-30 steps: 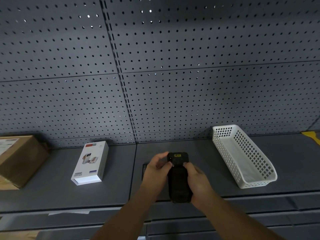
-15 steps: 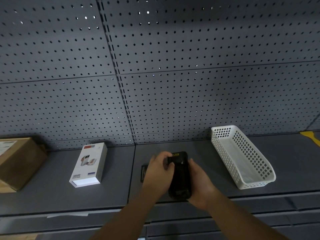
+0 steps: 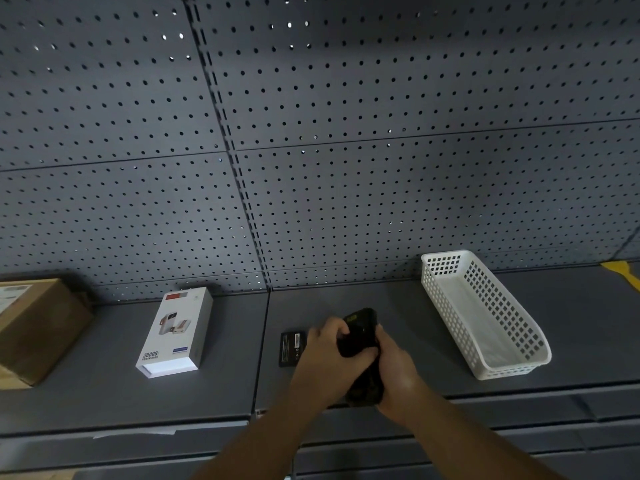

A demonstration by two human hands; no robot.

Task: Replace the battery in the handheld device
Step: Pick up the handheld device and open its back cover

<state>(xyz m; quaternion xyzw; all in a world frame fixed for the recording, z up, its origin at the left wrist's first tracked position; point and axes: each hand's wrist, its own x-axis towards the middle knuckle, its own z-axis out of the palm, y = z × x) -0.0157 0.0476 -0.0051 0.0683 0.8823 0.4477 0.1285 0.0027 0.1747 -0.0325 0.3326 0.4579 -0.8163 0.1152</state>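
Observation:
A black handheld device (image 3: 361, 336) is held upright over the front of the grey shelf, its far end tilted a little to the right. My left hand (image 3: 323, 358) wraps its left side with the thumb across its middle. My right hand (image 3: 394, 368) cups its lower right part. A flat black battery (image 3: 290, 348) with a small label lies on the shelf just left of my left hand, partly hidden by it.
A white perforated basket (image 3: 485, 317) stands on the shelf (image 3: 571, 334) at the right. A white power bank box (image 3: 175, 332) lies at the left, a brown cardboard box (image 3: 38, 327) further left. A grey pegboard wall (image 3: 311, 150) rises behind.
Both hands have shifted on the device: my left thumb now lies across its middle and my right hand has closed lower around it. The device has tipped slightly to the right.

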